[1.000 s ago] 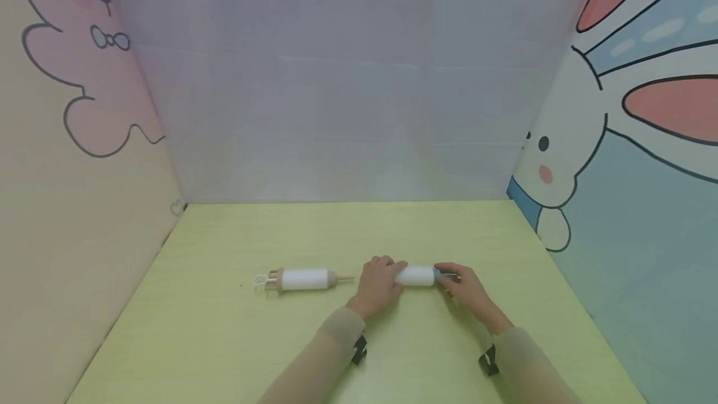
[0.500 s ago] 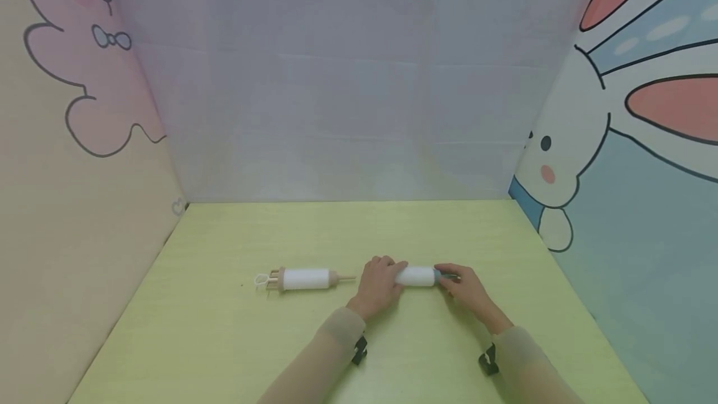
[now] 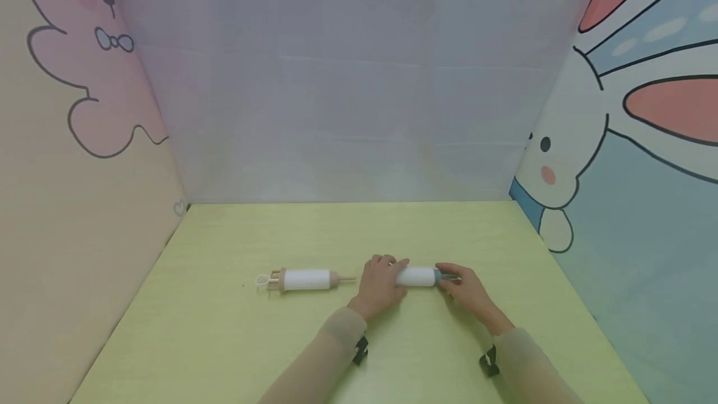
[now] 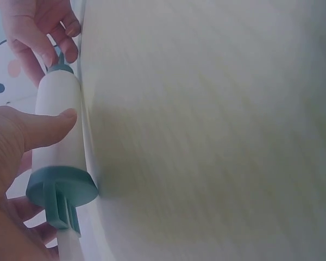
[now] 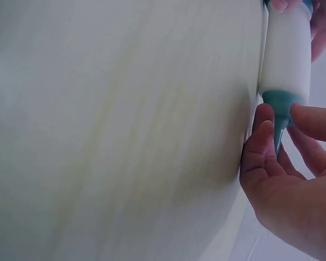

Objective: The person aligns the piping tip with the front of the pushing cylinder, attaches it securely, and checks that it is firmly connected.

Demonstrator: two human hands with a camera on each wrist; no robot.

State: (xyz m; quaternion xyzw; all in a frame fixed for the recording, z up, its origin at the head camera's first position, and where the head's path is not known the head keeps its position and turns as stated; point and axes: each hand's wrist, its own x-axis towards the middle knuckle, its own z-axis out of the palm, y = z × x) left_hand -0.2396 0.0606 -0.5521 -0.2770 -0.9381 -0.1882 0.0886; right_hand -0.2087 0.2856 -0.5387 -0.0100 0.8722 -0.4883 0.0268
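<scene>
A syringe [image 3: 416,276] with a white barrel, the look of an icing syringe, lies sideways between my hands. My left hand [image 3: 379,283] grips its barrel. In the left wrist view the thumb lies across the white barrel [image 4: 58,98], above a teal flanged end cap [image 4: 62,184] with a white plunger rod below. My right hand [image 3: 468,292] pinches the teal nozzle cap [image 5: 283,103] at the other end, fingers and thumb about its tapered tip. A second syringe [image 3: 306,279], white with beige ends, lies left of my left hand, its thin nozzle pointing at that hand.
Both syringes are over a pale yellow-green table [image 3: 235,341]. A plain pale backdrop [image 3: 348,80] stands along the far edge. Cartoon-printed walls rise left and right, with a rabbit [image 3: 561,154] on the right one.
</scene>
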